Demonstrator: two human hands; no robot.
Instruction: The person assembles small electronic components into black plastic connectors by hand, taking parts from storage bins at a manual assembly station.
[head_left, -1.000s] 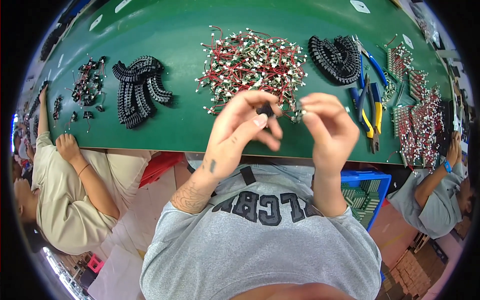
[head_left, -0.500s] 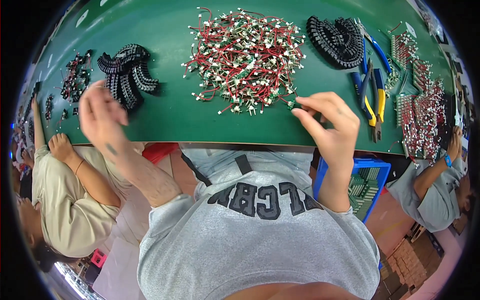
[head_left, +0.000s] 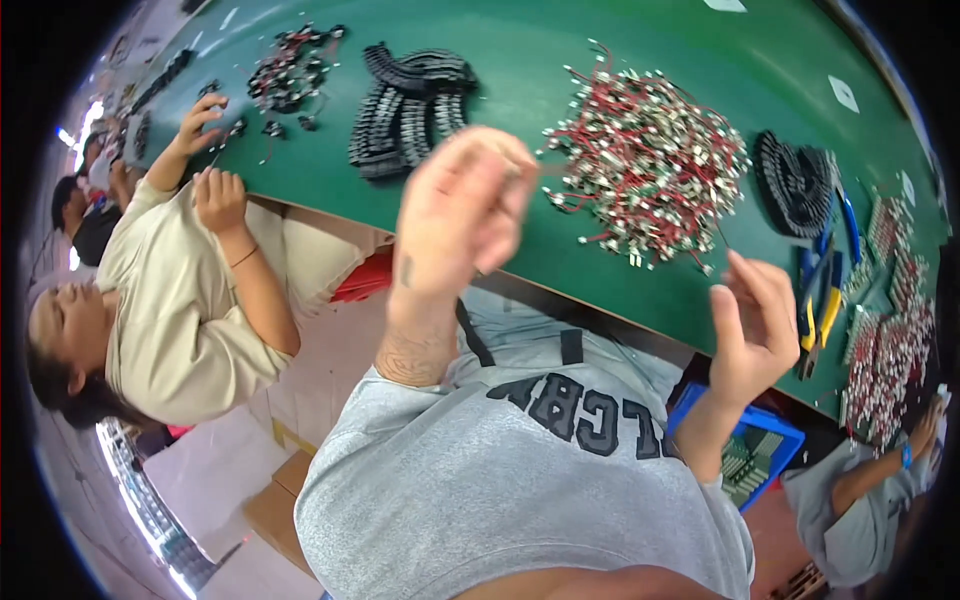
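Green worktable [head_left: 540,40] fills the upper view. Co-worker in a beige shirt [head_left: 180,340] sits at its left, one arm on the top; second co-worker in grey [head_left: 840,525] at lower right, blue band on wrist. Blue crate [head_left: 798,438] below the table edge, green circuit boards [head_left: 745,468] inside. Heap of red-wired white connectors [head_left: 650,165] lies on the table between and beyond the two hands. Rows of wired boards [head_left: 885,375] at the right end. Stacked black ribbed strips [head_left: 415,105] left of the heap; curled black strip bundle [head_left: 793,185] right of it. Left hand [head_left: 468,205] raised before the stack, fingers curled in together, motion-blurred; cannot tell whether they grip anything. Right hand [head_left: 752,320] just off the heap's near right edge, thumb and forefinger apart. Blue-and-yellow-handled pliers [head_left: 825,312] beside it. Small black wired parts [head_left: 290,70] clustered at far left.
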